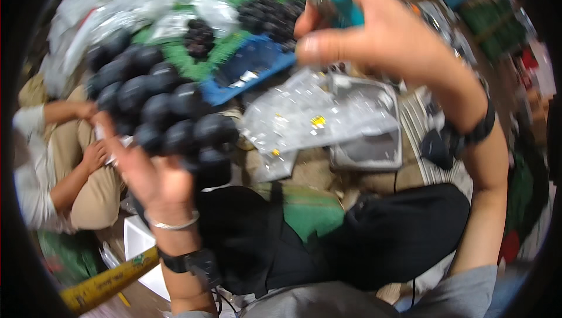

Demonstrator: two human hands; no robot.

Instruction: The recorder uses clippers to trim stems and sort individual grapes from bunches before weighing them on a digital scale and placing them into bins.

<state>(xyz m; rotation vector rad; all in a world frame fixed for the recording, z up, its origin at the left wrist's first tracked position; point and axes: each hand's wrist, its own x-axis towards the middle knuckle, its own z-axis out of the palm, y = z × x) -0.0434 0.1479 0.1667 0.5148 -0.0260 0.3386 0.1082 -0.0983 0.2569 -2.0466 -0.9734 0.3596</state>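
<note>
your left hand [149,176], blurred, is grasping a large bunch of dark grapes [153,98] and bearing it up from its near side, palm toward the fruit and fingers spread along it; the exact grip behind the berries you cannot tell; the bunch hangs to the left of the blue tray [272,69] and a little nearer to you; your right hand [374,34], raised to the right of the blue tray, is clasped about a teal-handled tool [349,10], thumb and fingers curled round it; the tool's working end is too blurred to make out;

beyond the blue tray, more dark grapes [266,13] lie in a heap; a small dark bunch [199,38] sits to its left, on a green mat [175,55]; white plastic sheeting [129,2] spreads farther off, left of the blue tray; to the right of the blue tray and nearer to you stands a grey tray [374,153], partly covered by clear plastic bags [293,113] with yellow marks; well to the left of the blue tray another person's hands [93,157] rest close together near tan trousers [96,201].
</note>
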